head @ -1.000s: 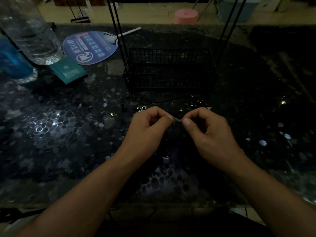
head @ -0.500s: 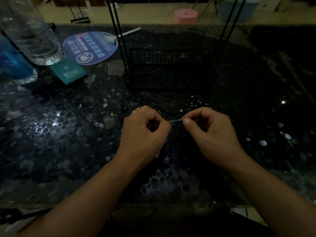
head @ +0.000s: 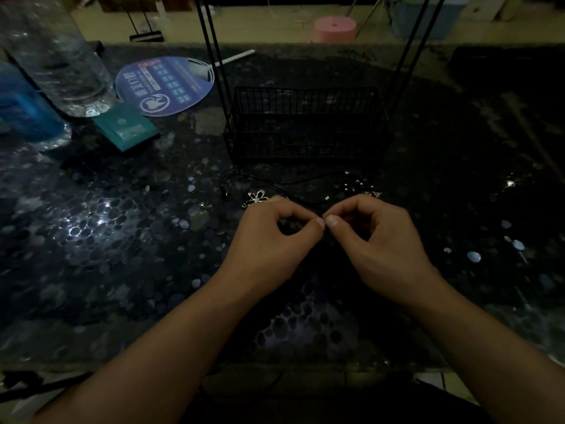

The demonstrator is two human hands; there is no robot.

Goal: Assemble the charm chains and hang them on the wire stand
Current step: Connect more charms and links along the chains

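With the left hand and right hand each in a closed pinch grip, thumb tips touching, on chain ends too dark to confirm, hold both low over the tabletop before the wire stand, joining squarely.

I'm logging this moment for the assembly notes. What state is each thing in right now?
left hand: pinched shut, thumb tip meeting the right hand's; what it grips is too dark to tell
right hand: pinched shut likewise
flower charm: lying flat on the table, just beyond the left hand
wire stand: upright; no chain visibly hung on it
clear bottle: standing upright
fan: lying flat
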